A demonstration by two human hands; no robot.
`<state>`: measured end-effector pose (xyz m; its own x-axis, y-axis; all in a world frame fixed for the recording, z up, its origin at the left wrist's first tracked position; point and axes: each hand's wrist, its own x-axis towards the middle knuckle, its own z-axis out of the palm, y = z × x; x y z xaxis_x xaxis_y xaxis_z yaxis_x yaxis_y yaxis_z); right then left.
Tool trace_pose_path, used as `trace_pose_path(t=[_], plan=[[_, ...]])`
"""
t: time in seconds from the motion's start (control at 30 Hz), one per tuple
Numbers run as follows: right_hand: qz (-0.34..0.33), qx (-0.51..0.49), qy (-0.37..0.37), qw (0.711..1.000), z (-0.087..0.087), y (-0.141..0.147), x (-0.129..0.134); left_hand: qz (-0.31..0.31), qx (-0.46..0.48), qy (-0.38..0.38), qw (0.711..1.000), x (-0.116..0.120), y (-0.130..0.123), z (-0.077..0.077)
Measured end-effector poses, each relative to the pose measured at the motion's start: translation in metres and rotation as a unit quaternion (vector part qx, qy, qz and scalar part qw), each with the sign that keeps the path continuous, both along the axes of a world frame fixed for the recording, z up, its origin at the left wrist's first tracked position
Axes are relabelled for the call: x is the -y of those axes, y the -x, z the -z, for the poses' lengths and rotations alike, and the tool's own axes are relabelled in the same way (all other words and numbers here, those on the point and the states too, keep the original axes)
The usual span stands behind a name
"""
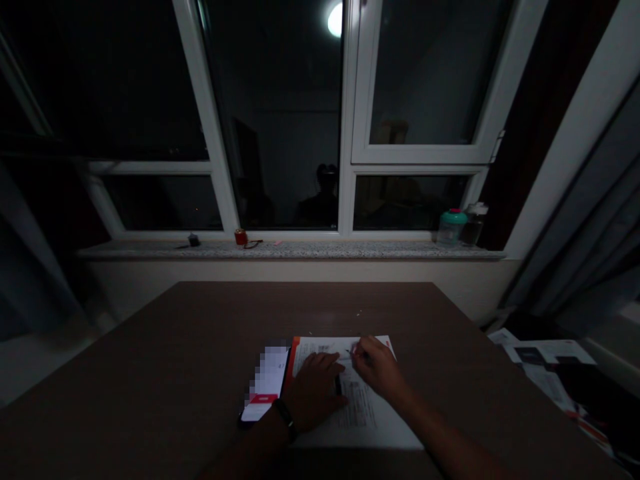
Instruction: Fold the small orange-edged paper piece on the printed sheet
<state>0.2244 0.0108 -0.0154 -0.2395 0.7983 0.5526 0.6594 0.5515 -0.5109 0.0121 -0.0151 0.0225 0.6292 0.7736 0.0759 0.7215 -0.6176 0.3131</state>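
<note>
A printed booklet or stack of sheets (370, 427) with an orange left edge lies on the table before me. My left hand (315, 387), a dark band at its wrist, rests flat on the page with its fingers stretched out. A small dark object (338, 385) shows between its thumb and forefinger; what it is I cannot make out. On the upper right of the page, my right hand (373, 363) pinches a pen (349, 353), its tip pointing left near the left fingertips. Beside the booklet's left edge lies a lit phone (265, 387), its screen partly pixelated.
The brown table (200, 347) reaches toward a granite windowsill (310, 251). On the sill stand a red can-like container (241, 237), a small dark object (193, 239) and a bottle with a green lid (451, 228). Papers (545, 367) lie right of the table.
</note>
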Motion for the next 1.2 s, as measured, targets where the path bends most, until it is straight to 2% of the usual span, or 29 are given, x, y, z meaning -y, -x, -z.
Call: trace_pose_path(t=[0.07, 0.27, 0.47, 0.63, 0.8, 1.03, 1.1, 1.2], plan=[[-0.031, -0.024, -0.001, 0.999, -0.002, 0.001, 0.002, -0.006, -0.011, 0.003, 1.000, 0.000, 0.000, -0.001], [-0.178, -0.049, 0.033, 0.982, -0.006, 0.004, 0.008, 0.002, -0.003, -0.015, 1.000, -0.003, 0.003, 0.005], [-0.218, -0.076, 0.104, 0.968, -0.004, 0.006, 0.005, 0.013, -0.015, -0.022, 1.000, -0.003, 0.001, 0.000], [-0.258, -0.104, 0.156, 0.948, -0.006, 0.003, 0.008, 0.010, -0.012, -0.030, 0.999, -0.005, 0.001, 0.005], [-0.244, -0.097, 0.178, 0.949, -0.003, 0.000, 0.012, 0.009, -0.021, -0.025, 0.999, -0.005, 0.001, 0.007], [-0.123, -0.042, 0.080, 0.988, 0.002, 0.002, 0.000, 0.013, -0.015, -0.033, 0.999, -0.003, 0.001, 0.005], [-0.118, -0.030, 0.045, 0.992, 0.001, 0.001, -0.001, 0.013, -0.015, -0.035, 0.999, -0.003, 0.001, 0.004], [-0.157, -0.022, 0.013, 0.987, 0.001, -0.002, 0.001, 0.009, -0.021, -0.037, 0.999, -0.003, 0.001, 0.004]])
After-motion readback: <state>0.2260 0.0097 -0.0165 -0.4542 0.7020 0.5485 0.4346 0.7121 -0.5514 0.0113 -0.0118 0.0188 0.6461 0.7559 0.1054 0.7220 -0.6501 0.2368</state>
